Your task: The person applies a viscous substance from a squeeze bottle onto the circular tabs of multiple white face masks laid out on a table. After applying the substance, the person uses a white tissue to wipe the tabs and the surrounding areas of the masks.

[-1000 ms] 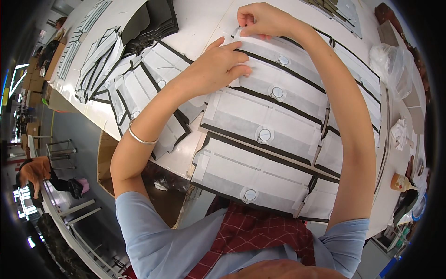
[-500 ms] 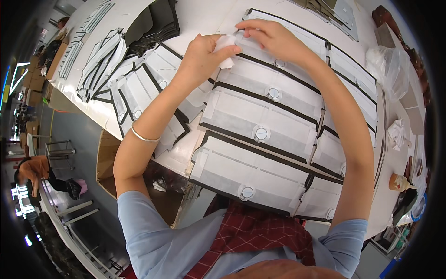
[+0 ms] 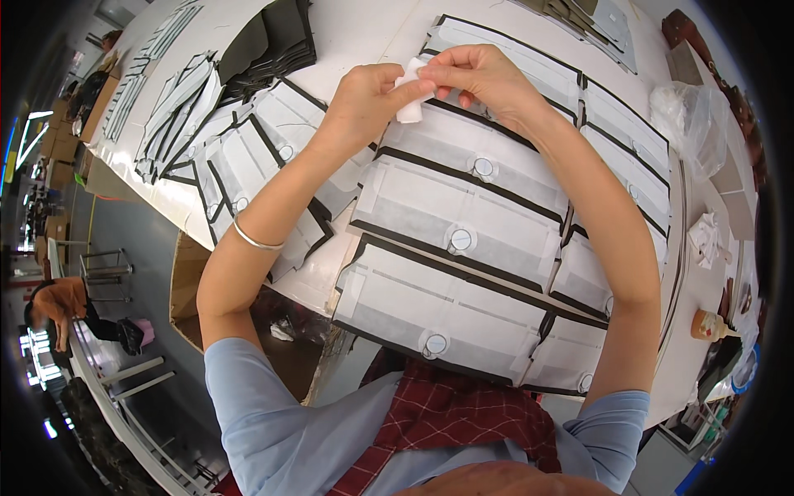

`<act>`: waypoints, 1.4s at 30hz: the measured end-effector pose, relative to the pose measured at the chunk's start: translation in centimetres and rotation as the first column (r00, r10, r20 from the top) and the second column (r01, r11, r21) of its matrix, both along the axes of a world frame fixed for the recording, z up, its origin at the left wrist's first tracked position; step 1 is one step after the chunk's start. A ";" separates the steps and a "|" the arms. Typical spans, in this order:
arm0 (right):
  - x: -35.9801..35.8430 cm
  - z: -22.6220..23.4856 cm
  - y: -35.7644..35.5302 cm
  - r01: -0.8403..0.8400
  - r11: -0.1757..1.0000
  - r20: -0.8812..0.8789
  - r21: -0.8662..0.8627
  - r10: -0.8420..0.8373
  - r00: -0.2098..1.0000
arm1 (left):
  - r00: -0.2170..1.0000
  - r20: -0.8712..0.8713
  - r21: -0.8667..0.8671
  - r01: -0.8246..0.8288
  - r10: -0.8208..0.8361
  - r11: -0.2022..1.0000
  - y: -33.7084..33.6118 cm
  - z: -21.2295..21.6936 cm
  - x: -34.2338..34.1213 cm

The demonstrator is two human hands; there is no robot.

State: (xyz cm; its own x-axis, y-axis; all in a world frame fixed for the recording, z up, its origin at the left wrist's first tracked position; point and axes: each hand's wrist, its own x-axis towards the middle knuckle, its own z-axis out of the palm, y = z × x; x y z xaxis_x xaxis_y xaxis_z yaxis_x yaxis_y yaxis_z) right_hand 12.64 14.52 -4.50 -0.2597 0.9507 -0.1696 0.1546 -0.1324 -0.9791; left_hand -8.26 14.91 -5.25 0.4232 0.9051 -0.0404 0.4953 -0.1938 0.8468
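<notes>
My left hand [image 3: 361,97] is closed on a small white wad [image 3: 410,101] that looks like paper or thin cloth. My right hand [image 3: 480,81] pinches at the wad's upper right edge, thumb and forefinger together, close to my left thumb. Both hands are above the far rows of white rectangular panels with black edges. Nearer to me lie more such panels, among them a front panel [image 3: 397,302] and one behind it [image 3: 447,207]. Each of these carries a small round disc [image 3: 461,240] near its lower edge. My right forearm covers part of the right-hand column.
Overlapping panels [image 3: 256,161] and a dark stack [image 3: 277,45] lie to the left. A clear plastic bag [image 3: 691,124], crumpled white paper [image 3: 705,238] and a small bottle [image 3: 709,325] are on the right. An open cardboard box [image 3: 188,289] stands below the table's left edge. A person [image 3: 62,306] bends over farther left.
My right hand has come back from the far panel's upper left corner to the white wad, and its fingers now meet my left hand's. My left hand has barely moved.
</notes>
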 end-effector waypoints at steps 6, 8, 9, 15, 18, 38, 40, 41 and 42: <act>0.0 0.3 -0.4 0.019 1.000 -0.023 0.019 -0.018 1.000 | 0.972 0.230 -0.140 -0.023 0.055 0.990 -0.5 -0.1 0.0; -0.2 -0.3 -0.4 0.042 0.999 -0.032 0.022 -0.041 0.999 | 0.960 0.269 -0.177 -0.036 0.084 0.984 -0.6 0.2 0.3; -0.2 -0.4 -0.3 0.034 0.999 -0.021 0.013 -0.033 0.999 | 0.949 0.295 -0.195 -0.053 0.110 0.979 -0.7 0.1 0.4; 0.8 -0.6 0.8 0.064 0.996 0.052 0.064 -0.067 0.996 | 0.897 0.386 -0.228 -0.135 0.217 0.964 0.3 -0.8 -0.1; 1.8 -1.2 1.5 0.065 0.993 0.070 0.098 -0.072 0.995 | 0.900 0.372 -0.235 -0.146 0.228 0.961 0.9 -1.1 -0.7; -0.7 3.0 3.5 -0.161 0.927 0.197 0.340 0.097 0.975 | 0.976 0.211 -0.160 -0.023 0.057 0.987 2.0 2.7 -1.0; -1.0 3.2 3.6 -0.097 0.945 0.148 0.312 0.053 0.988 | 0.973 0.211 -0.189 -0.054 0.094 0.981 2.9 1.8 -1.4; -1.1 3.2 3.7 -0.066 0.953 0.124 0.297 0.030 0.992 | 0.958 0.268 -0.190 -0.050 0.100 0.981 3.0 1.4 -1.5; -1.0 3.1 3.8 -0.037 0.956 0.116 0.291 0.004 0.993 | 0.940 0.324 -0.192 -0.045 0.106 0.980 2.9 1.2 -1.3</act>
